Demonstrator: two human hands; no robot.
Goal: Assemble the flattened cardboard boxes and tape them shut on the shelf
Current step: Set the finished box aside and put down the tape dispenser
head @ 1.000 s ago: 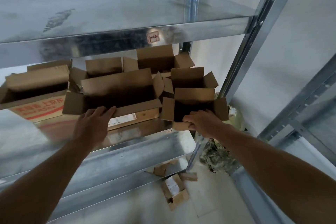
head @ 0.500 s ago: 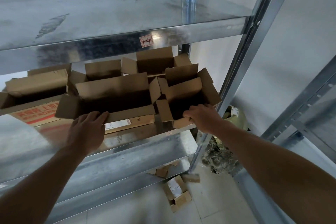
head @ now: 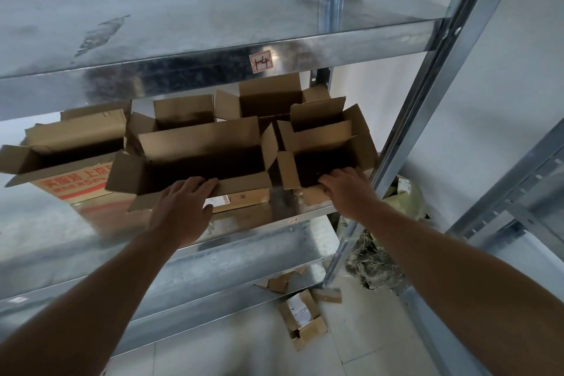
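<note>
Moved: small open box (head: pixel 323 143) turned and pushed back on steel shelf (head: pixel 274 241), at 3 o'clock of long box (head: pixel 198 143).
Right hand (head: pixel 348 192): curled over its near wall, gripping.
Left hand (head: pixel 183 207): flat, fingers straight, on long box's front flap.
Advice: keep walls square; fold short flaps first.

The long box (head: pixel 195 146) under the left fingers (head: pixel 195 186) is plain brown cardboard, dark inside, with a white label (head: pixel 217 201) beside the thumb. The small box (head: pixel 323 143) at the right fingers (head: pixel 335 177) is the same brown. Further left of the left fingers, a printed box (head: pixel 76 186) carries red lettering and a red stripe. The shelf (head: pixel 259 241) is mottled silver-grey. Above the fingers, a pale sticker (head: pixel 261 61) has a red border and dark scrawl. Right of the right fingers, a sack (head: pixel 403 201) is olive green.
</note>
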